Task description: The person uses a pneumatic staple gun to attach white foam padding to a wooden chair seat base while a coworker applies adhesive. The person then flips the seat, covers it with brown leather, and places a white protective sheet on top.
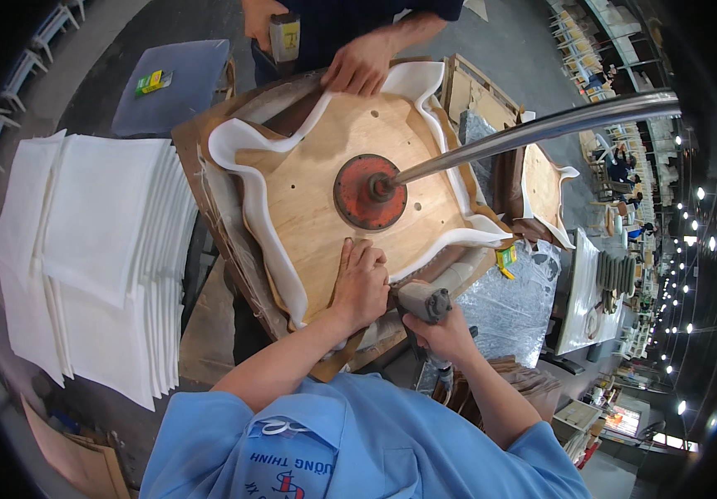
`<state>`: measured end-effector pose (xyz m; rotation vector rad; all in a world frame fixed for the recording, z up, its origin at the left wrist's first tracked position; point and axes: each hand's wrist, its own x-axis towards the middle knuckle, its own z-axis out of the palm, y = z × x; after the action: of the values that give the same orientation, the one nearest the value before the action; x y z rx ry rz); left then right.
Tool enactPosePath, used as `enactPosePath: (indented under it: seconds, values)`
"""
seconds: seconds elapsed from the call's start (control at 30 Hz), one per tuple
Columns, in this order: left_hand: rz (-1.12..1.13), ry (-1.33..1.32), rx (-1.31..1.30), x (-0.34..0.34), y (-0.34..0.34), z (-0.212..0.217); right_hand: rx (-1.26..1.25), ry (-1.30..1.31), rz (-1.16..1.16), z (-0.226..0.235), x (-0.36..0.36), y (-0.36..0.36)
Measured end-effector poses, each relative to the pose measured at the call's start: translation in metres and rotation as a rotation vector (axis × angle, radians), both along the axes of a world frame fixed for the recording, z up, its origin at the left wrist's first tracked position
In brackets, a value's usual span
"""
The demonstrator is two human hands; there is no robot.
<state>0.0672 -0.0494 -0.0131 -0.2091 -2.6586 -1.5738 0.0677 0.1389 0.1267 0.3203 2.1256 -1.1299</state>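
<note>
A pale wooden seat panel (317, 158) lies on white foam padding (258, 208), with brown cover material under it. The foam curls up around the panel's edges. My left hand (361, 287) presses on the near edge, fingers bent together over the folded foam, which it partly hides. In my right hand (448, 334) is a grey staple gun (425, 301), its nose close to my left hand at the near edge. A red round press plate (372, 191) on a metal rod (541, 129) bears on the middle of the panel.
Across the panel, a co-worker's hand (360, 62) rests on the far edge; their other hand holds a staple gun (284, 37). White foam sheets (109, 224) are stacked at left. Another padded panel (541, 187) and a plastic-wrapped stack (512, 303) stand at right.
</note>
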Motion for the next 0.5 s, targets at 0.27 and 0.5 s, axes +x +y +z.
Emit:
enactPosePath:
  seconds: [0.27, 0.5]
  values:
    - [-0.022, 0.013, -0.004, 0.003, 0.002, -0.006, 0.046, 0.007, 0.063, -0.003, -0.011, -0.007]
    - [-0.036, -0.171, 0.207, 0.000, -0.055, 0.023, -0.043, 0.075, -0.057, 0.001, 0.005, 0.003]
